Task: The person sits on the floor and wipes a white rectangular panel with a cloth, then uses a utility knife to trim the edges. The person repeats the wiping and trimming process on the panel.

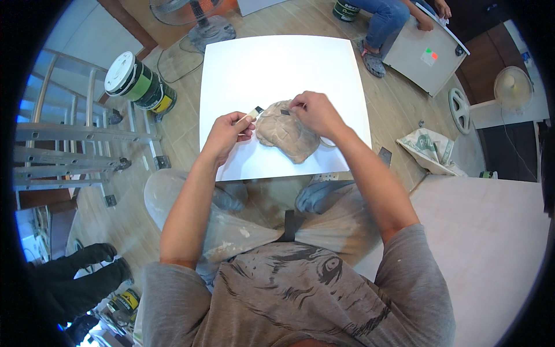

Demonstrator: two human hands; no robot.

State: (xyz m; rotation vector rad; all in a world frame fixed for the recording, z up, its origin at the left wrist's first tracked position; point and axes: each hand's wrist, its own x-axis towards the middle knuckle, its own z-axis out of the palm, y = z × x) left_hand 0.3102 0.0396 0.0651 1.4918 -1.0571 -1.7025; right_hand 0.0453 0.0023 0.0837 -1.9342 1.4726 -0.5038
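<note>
On the white panel [277, 63] in front of me lies a crumpled beige cloth item [289, 136], cap-like in shape. A small dark patch [285, 112] shows near its far edge. My left hand [228, 134] pinches a short cream-coloured strip with a dark end [252, 114], which points at the left side of the cloth. At the far right of the cloth, my right hand [315, 113] has its fingers pressed together beside the dark patch. Whatever those fingertips hold, if anything, is too small and hidden to make out.
An aluminium ladder [87, 139] and stacked paint buckets [139, 84] stand on the left, with a fan [211, 29] beyond the panel. At the far right another person [384, 23] handles a pale board [425, 58]. A white sack [430, 147] lies to the right.
</note>
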